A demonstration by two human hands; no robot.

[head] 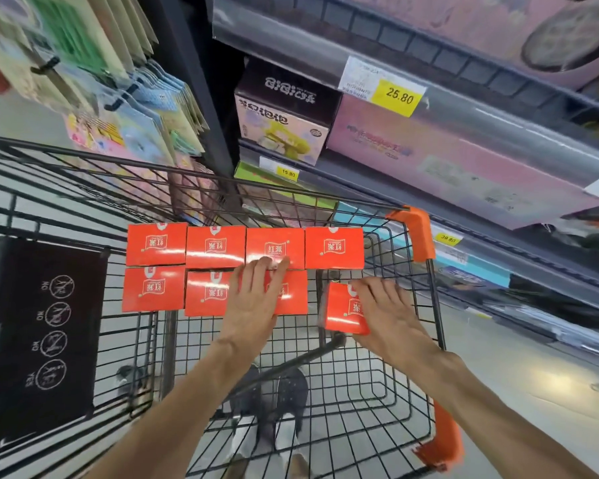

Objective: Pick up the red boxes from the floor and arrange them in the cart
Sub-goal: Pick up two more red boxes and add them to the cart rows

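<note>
Wire cart (408, 344) beside store shelves (464, 108) at 1 o'clock, holding 7 flat red boxes (215, 246); left hand (256, 299) rests open-palmed on them, right hand (389, 311) grasps a tilted 8th box (343, 312) at 3 o'clock.

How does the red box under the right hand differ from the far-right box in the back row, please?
The box under the right hand is tilted and skewed; the back-row box lies flat and square with its row. The first stands apart from the others, in the open slot of the front row; the second sits close beside its neighbour. A hand covers part of the first; the second is untouched. Both are red with the same white label.
</note>
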